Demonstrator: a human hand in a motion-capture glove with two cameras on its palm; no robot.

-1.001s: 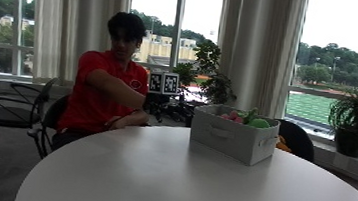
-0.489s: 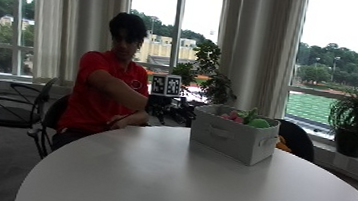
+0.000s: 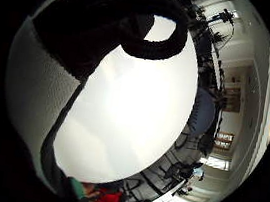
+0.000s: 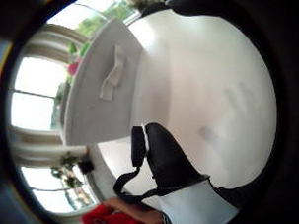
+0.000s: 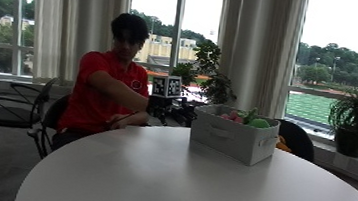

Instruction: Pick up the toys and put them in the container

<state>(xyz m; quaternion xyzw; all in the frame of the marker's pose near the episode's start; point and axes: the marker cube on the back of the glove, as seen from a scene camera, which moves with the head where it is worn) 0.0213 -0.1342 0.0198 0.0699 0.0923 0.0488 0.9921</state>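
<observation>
Scene: a person in a red shirt sits at a round white bench (image 5: 177,181), gloved right hand (image 5: 159,109) raised above the near edge, just beside the container.
Container: light grey fabric box with a strap handle (image 5: 232,139), standing on the bench near the person; its handled side also shows in the thumb side palm view (image 4: 98,90).
Toys: pink and green soft toys (image 5: 247,120) lie inside the box, tops showing over its rim; they peek out in the thumb side palm view too (image 4: 75,57).
Fingers: I cannot tell whether they are apart or together; no toy shows in the hand.
Progress: judged nearly done or done, since no toy lies on the bench where it can be seen.
Left: perhaps only drawing the hand away.
</observation>
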